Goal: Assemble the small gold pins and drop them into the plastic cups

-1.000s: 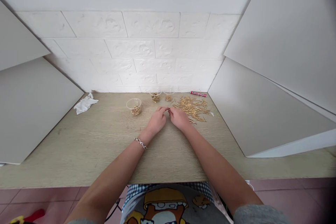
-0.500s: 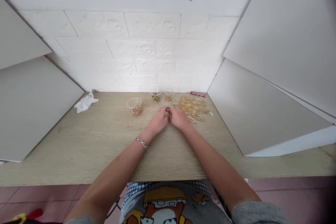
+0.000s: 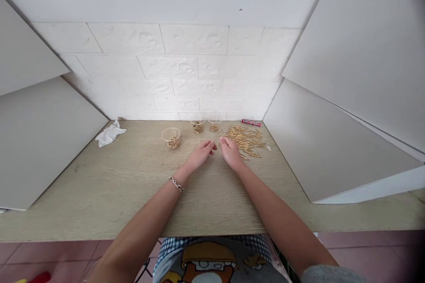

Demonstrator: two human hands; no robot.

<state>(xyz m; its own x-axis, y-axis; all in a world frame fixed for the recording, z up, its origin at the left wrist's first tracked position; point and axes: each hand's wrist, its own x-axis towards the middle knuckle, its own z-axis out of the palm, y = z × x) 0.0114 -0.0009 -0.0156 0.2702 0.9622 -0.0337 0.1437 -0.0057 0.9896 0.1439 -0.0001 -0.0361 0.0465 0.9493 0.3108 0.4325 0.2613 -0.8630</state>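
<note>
While both hands pinch shut on something too small to tell, the right hand sits just beside the pin pile, the left hand farther off

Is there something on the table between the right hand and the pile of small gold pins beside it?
Nothing visible. The right hand rests on the table right at the near left edge of the pile of gold pins, with only bare wood between them. The cups stand to the left, out of that path.

Small assembly workstation: wooden bench, white partition panels, gold pins, cups.
</note>
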